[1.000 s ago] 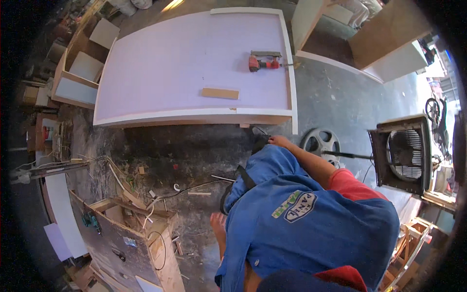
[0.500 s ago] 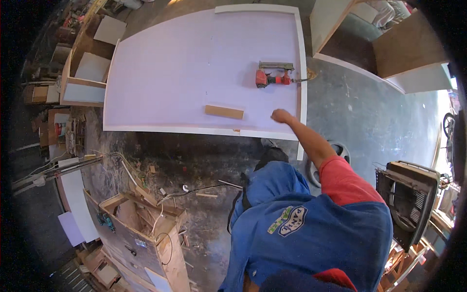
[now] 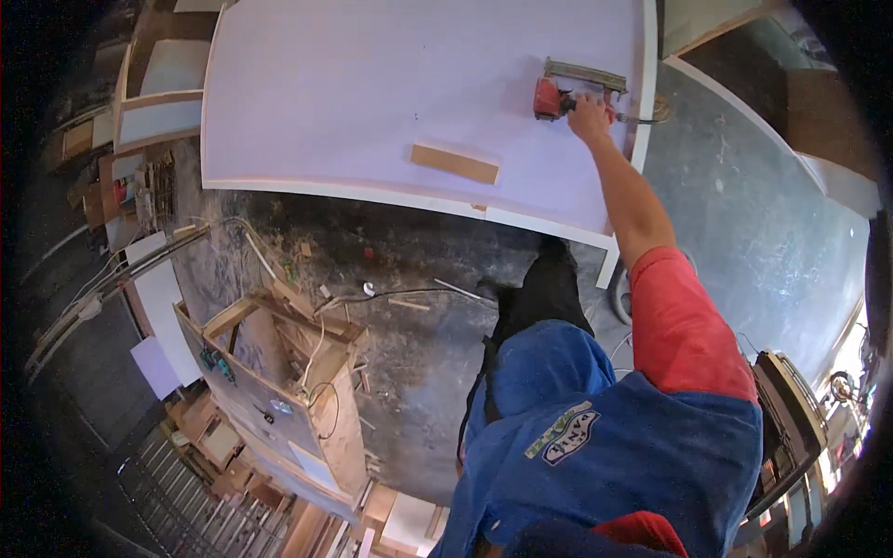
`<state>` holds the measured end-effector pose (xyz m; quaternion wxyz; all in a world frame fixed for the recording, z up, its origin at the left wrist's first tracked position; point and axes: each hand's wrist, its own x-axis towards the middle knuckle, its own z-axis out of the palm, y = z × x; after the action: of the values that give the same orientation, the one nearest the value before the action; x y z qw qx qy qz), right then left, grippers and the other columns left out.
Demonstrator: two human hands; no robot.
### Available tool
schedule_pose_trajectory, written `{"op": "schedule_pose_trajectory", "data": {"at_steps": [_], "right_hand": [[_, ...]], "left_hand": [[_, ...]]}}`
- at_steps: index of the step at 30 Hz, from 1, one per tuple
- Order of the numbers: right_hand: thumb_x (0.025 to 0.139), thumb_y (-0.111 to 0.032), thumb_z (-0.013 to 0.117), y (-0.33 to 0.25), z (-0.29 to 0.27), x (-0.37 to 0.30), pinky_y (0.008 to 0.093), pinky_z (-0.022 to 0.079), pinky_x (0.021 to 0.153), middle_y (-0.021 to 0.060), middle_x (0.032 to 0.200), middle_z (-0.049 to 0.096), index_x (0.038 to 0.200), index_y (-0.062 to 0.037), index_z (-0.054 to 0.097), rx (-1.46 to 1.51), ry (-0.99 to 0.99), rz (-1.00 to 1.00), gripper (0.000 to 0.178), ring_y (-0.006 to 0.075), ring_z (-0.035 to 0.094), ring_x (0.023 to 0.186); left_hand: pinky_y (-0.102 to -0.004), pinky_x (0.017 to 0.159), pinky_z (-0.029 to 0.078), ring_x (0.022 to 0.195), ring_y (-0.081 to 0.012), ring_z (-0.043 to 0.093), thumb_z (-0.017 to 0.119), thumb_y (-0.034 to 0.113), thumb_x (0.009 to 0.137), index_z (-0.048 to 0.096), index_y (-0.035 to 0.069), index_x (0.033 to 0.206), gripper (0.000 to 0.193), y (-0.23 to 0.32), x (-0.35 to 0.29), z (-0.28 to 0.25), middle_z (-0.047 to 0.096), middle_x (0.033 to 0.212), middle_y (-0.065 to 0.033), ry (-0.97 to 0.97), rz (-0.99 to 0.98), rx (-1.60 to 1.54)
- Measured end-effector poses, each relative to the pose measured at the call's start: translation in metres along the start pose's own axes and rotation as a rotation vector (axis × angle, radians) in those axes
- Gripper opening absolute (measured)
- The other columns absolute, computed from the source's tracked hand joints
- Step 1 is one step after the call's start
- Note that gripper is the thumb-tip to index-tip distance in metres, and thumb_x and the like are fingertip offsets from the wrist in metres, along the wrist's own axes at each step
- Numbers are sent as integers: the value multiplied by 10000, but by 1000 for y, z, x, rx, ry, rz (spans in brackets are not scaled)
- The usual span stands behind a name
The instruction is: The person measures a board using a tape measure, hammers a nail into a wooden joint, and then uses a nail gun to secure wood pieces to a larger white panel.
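My right hand (image 3: 589, 118) is wrapped round the handle of a red and black pneumatic nail gun (image 3: 549, 99). The tool lies on its side, its long grey magazine on the far side of my fingers. Under it spreads a wide, pale lilac panel (image 3: 335, 102) edged with a white frame (image 3: 372, 202). A short brown wooden strip (image 3: 454, 164) rests flat on the panel, nearer to me and left of the tool. My left hand is out of sight.
An air hose (image 3: 651, 116) runs from the nail gun over the panel's right edge. Open cabinet boxes stand at the far right and far left (image 3: 163, 121). A wooden workbench (image 3: 279, 372) holding a teal drill (image 3: 217, 362) is at lower left. A fan (image 3: 791, 418) stands at right.
My right hand has reached forward from above the panel's near right corner and taken hold of the nail gun. The view has shifted; the wooden strip still lies on the panel.
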<state>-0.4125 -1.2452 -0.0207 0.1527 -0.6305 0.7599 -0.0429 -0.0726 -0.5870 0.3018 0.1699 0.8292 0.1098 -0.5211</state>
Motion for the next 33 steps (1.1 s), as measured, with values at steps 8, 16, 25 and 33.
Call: {"op": "schedule_pose_trajectory", "data": {"at_steps": [8, 16, 25, 33], "right_hand": [[839, -130, 538, -7, -1, 0, 669, 245, 1026, 170, 1122, 646, 1117, -118, 620, -360, -202, -83, 289, 349, 604, 1121], [806, -159, 655, 17, -35, -138, 565, 285, 1031, 148, 999, 630, 1101, -104, 603, -182, -120, -252, 304, 338, 594, 1046], [759, 31, 553, 29, -110, -394, 618, 319, 961, 206, 1206, 488, 1198, -40, 478, 232, 95, 13, 450, 449, 418, 1215], [915, -67, 610, 65, -129, -460, 289, 495, 721, 49, 956, 599, 1146, -47, 575, 1042, 484, 123, 235, 137, 565, 834]], "left_hand": [[-334, 695, 485, 725, -170, 543, 522, 238, 982, 593, 36, 1048, 224, -4, -9, 3, 589, 808, -23, -4, -49, 27], [-336, 694, 497, 732, -172, 563, 492, 231, 995, 586, 21, 1075, 244, -31, 59, -47, 606, 829, -38, -128, 188, 228], [-411, 795, 547, 966, -266, 647, 594, 217, 927, 484, 63, 1302, 420, -84, 241, -95, 645, 1094, -127, -368, 302, 366], [-475, 705, 532, 946, -267, 639, 618, 238, 908, 506, 157, 1306, 422, 15, 303, -62, 620, 1168, -110, -304, 254, -207]]}}
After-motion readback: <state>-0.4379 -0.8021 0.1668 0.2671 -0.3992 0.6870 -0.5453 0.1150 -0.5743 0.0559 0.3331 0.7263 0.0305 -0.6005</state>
